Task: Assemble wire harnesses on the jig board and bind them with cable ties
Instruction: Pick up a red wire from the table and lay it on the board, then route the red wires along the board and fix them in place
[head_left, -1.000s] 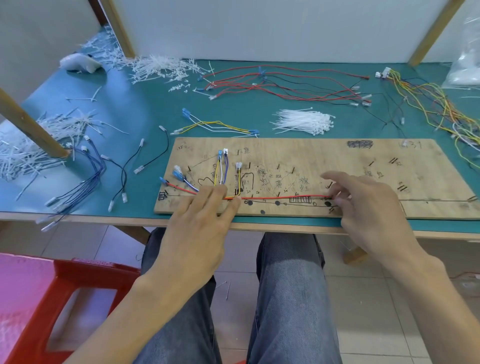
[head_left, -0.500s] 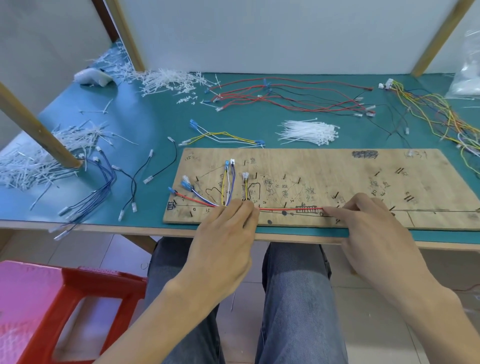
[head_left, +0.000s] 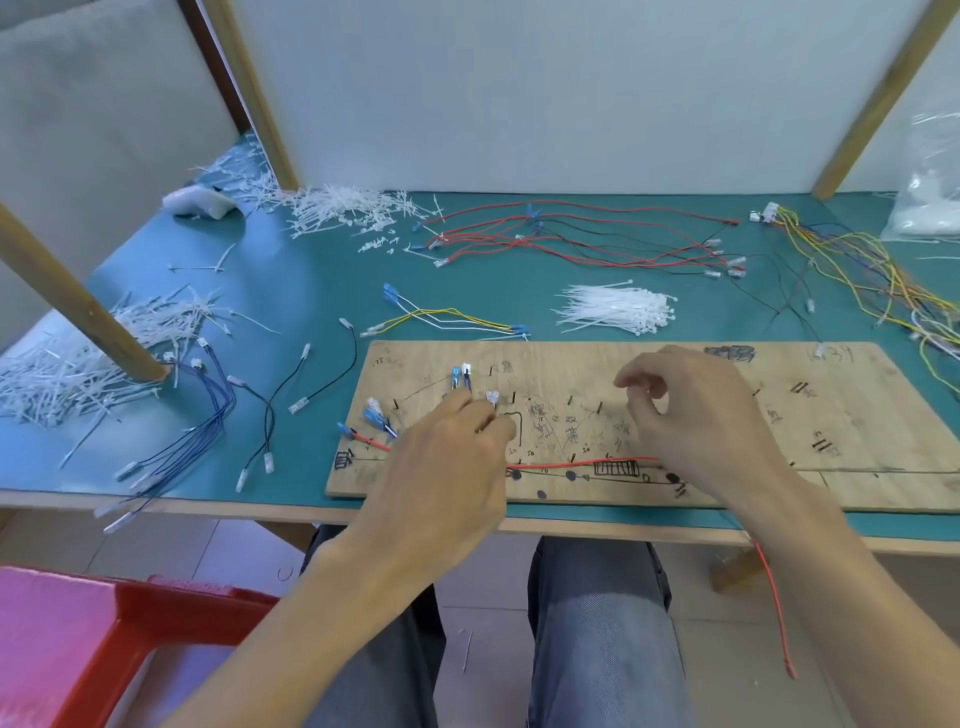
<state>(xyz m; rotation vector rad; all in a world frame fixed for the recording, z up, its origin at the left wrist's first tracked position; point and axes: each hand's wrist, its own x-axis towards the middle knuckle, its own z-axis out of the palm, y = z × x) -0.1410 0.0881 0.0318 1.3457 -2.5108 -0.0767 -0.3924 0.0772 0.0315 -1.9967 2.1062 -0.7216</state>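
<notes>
Rests the left hand (head_left: 441, 467) on the short wires (head_left: 375, 415) at the jig board's (head_left: 831, 415) left end and holds the right hand (head_left: 701, 415), fingers curled, above a red wire (head_left: 582, 464) trailing off the table (head_left: 311, 291).

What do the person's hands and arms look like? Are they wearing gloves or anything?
No gloves. The left hand and right hand are bare, with no rings or watch showing. The left forearm and right forearm are bare too, no sleeves in view.

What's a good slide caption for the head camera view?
Left hand holds wires on the jig board while the right hand hovers above the red wire, cable ties bundled behind.
</notes>
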